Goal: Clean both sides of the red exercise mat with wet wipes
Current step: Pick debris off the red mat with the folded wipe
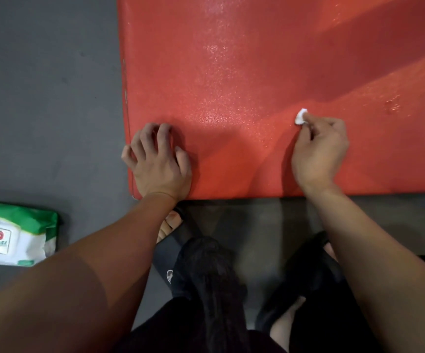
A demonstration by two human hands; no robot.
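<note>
The right hand (pixel 319 151) pinches a balled white wipe (pixel 300 116), mostly hidden by its fingertips, against the red mat (pixel 231 72), whose far end is cut off, while the left hand (pixel 159 161) braces near its corner, fingers bent

Red mat (pixel 257 72) cut off by far and right picture edges; full extent not visible. Wipe (pixel 300 116) mostly hidden inside right hand (pixel 319 151); only small white wad shows. Wipes pack (pixel 15 235) cut by left edge; label print too small to read. Left sandal (pixel 178 240) partly hidden under forearm.
</note>
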